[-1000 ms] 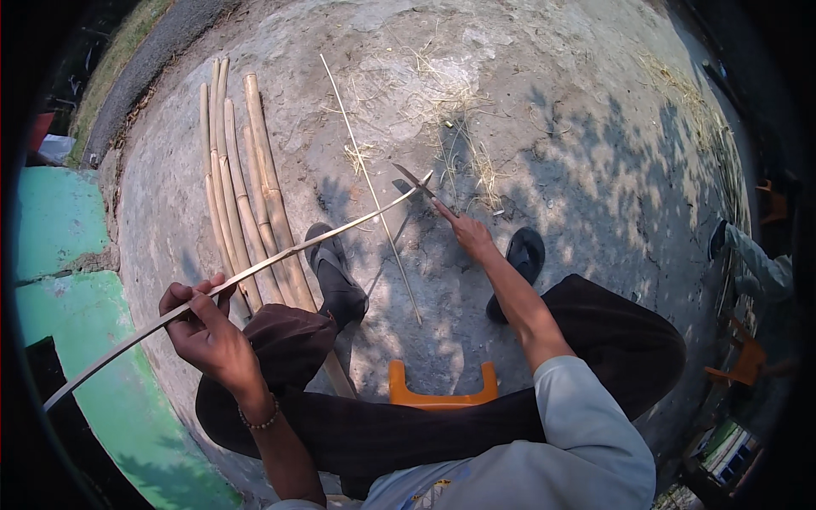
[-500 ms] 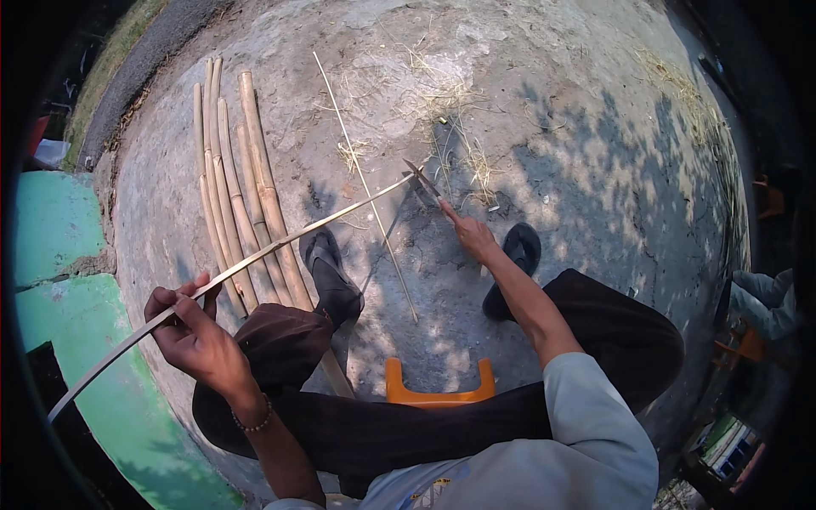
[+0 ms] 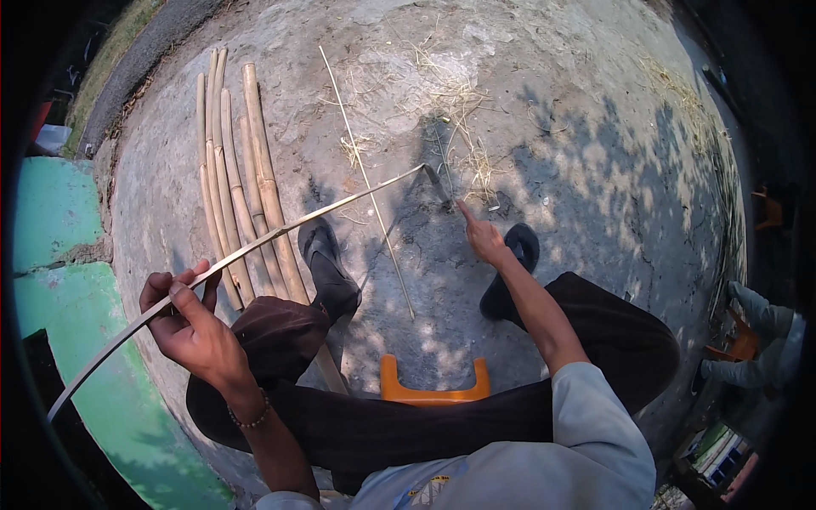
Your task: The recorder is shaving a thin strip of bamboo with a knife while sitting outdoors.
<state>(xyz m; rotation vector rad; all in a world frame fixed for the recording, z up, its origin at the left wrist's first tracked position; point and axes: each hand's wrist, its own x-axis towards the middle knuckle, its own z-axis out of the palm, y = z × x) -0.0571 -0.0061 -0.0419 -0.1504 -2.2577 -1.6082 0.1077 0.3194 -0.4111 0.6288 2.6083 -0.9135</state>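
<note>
A long, pale bamboo strip [image 3: 340, 203] slants across the view, from the lower left up to the middle. My left hand [image 3: 200, 336] pinches it between thumb and fingers, while its bent tail runs on past the wrist toward the left rim. At the strip's far end, the blade of a knife [image 3: 439, 184] touches or crosses the tip; exact contact is too small to tell. My right hand [image 3: 486, 241] is closed round the knife's handle, with the blade pointing away from me.
Several bamboo poles [image 3: 266, 174] lie on the ground at left, beside a green-painted slab [image 3: 64, 306]. A thin strip [image 3: 355, 155] lies between my feet and beyond. Pale shavings [image 3: 459, 106] are scattered ahead. An orange stool [image 3: 435, 396] is under me. Another person's legs [image 3: 761, 331] show at right.
The knife and right hand have shifted slightly to the right, and the blade has turned at the strip's tip. That tip has risen a little. My left hand keeps its hold.
</note>
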